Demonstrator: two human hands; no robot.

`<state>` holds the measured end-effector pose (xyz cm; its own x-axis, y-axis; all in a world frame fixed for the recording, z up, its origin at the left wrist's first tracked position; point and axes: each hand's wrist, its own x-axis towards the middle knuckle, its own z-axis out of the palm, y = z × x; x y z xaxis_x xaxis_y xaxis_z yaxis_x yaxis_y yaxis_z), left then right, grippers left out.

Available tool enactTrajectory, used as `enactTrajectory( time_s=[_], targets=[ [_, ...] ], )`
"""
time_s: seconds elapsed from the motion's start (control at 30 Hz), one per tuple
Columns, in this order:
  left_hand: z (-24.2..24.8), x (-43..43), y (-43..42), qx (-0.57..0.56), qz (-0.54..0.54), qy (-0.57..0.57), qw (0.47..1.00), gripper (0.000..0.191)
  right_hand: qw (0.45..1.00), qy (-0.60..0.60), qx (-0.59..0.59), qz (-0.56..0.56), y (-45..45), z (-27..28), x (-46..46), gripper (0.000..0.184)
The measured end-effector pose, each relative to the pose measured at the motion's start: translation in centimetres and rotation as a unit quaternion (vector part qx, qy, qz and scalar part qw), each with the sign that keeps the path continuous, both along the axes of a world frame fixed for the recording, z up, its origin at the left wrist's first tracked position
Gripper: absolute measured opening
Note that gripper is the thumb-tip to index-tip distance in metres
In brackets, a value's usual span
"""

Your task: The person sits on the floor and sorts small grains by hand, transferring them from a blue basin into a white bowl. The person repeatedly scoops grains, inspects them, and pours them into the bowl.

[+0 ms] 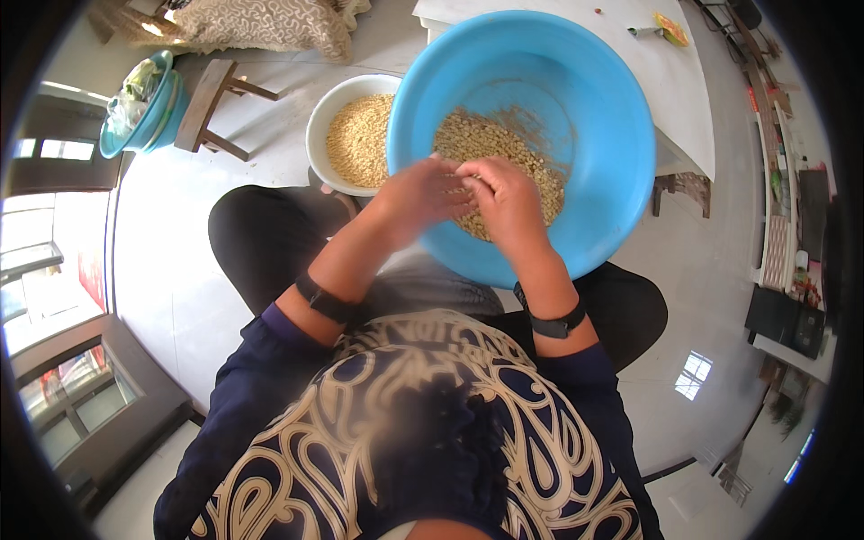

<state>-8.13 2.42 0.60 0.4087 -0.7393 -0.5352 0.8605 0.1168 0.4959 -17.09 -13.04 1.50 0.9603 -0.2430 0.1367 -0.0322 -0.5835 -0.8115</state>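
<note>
A large blue plastic basin point(604, 162) leans over my lap, partly over the white table's edge. Brownish, seed-like kernels point(503, 145) cover part of its floor, with fine dusty crumbs around them. Above these kernels, my left hand point(428, 196) is blurred, its fingers reaching toward the right. My right hand point(503, 196) meets it there, fingers bent and thumb close to the left fingertips. Whether anything small lies between the fingers is hidden. Left of the basin, a white bowl point(317, 145) holds a heap of paler yellow kernels point(361, 142).
The white-topped table point(682, 108) carries a torn wrapper point(670, 29) and a small reddish bit. A wooden stool point(206, 108) stands at left beside stacked blue-green basins point(152, 111) with plastic-wrapped greens. Patterned fabric point(270, 30) drapes at the far side. A dark-framed door point(88, 398) is at left.
</note>
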Motion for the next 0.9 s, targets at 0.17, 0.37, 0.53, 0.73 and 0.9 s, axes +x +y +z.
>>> enactTrajectory(
  time_s=[0.17, 0.37, 0.53, 0.73, 0.9],
  targets=[
    [-0.5, 0.2, -0.1, -0.043, 0.036, 0.047, 0.997, 0.038, 0.99, -0.107, -0.08, 0.038, 1.2, 2.0, 0.9, 0.013],
    [1.2, 2.9, 1.9, -0.054, 0.094, 0.01, 0.994, 0.03, 0.995, 0.059, -0.068, -0.045, -2.8, -0.4, 2.8, 0.02],
    [2.6, 8.5, 3.5, -0.016, 0.199, -0.151, 0.968, 0.036, 0.98, 0.074, -0.183, -0.018, -3.8, -6.2, 4.7, 0.033],
    [1.9, 10.4, 3.8, 0.124, 0.22, -0.354, 0.901, 0.048, 0.975, 0.063, -0.209, 0.028, -1.3, -9.0, 5.4, 0.041],
    [1.6, 6.6, 3.1, 0.046, 0.214, -0.308, 0.926, 0.036, 0.965, 0.065, -0.225, 0.114, 0.4, -7.3, 4.1, 0.027]
  ],
)
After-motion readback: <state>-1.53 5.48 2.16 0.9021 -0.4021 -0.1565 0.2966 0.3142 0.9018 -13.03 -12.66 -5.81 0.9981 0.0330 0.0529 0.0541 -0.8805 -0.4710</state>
